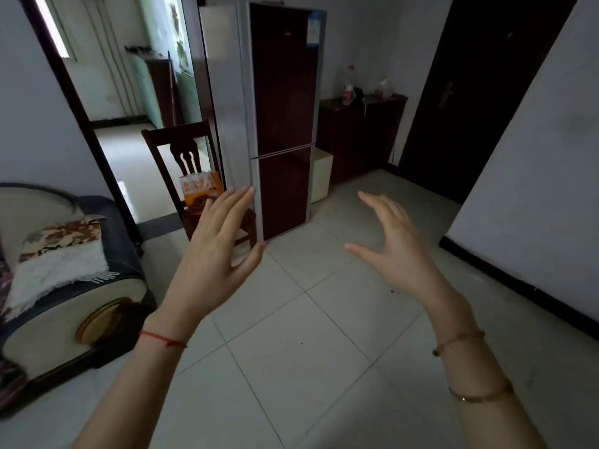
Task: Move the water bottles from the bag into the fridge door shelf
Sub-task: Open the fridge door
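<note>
Bag (200,193), orange and white, stands on the seat of a dark wooden chair (181,147) left of centre in my head view, its lower edge hidden behind my left hand (217,251); I cannot tell what it holds. Just right of the chair, in the upper middle, stands the fridge (283,118), tall and dark red, both doors closed. My left hand is raised, released, with its fingers straight and spread. My right hand (395,251), at centre right, is also released and grasps nothing. Both hover over the pale tiled floor (308,335). A sofa (64,286) fills the lower left, and a dark cabinet (359,134) stands right of the fridge.
</note>
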`<state>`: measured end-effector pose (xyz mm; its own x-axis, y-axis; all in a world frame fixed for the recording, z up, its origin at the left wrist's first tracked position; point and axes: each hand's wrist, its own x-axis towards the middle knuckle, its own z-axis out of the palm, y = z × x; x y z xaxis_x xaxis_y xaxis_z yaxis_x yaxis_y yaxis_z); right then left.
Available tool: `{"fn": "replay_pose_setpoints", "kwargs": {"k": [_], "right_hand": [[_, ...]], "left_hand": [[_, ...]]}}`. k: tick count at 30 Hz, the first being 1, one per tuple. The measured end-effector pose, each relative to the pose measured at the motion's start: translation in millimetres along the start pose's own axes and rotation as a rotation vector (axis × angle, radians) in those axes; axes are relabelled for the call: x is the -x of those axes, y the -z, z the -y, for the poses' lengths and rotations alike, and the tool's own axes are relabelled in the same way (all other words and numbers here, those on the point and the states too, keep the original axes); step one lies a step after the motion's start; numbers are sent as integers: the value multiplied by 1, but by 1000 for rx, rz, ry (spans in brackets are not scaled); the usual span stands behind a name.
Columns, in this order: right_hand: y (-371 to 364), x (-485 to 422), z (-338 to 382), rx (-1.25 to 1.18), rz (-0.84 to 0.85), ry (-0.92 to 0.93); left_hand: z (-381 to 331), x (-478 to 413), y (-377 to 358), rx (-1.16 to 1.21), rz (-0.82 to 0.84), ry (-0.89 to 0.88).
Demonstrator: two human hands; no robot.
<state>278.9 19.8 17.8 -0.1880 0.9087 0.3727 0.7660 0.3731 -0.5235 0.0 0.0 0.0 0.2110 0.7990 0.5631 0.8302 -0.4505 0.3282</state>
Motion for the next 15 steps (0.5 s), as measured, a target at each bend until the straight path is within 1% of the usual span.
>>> {"fn": "replay_pose_setpoints", "kwargs": {"k": [2, 5, 10, 15], "right_hand": [[-9, -16, -6, -5, -1, -5], [-24, -34, -17, 5, 18, -28], [-43, -62, -38, 42, 24, -33], [-66, -97, -61, 15, 42, -58]], "left_hand": [[14, -10, -9, 10, -9, 20], [33, -23, -25, 19, 28, 53], [54, -53, -48, 24, 58, 60], [77, -86, -73, 39, 72, 81]]}}
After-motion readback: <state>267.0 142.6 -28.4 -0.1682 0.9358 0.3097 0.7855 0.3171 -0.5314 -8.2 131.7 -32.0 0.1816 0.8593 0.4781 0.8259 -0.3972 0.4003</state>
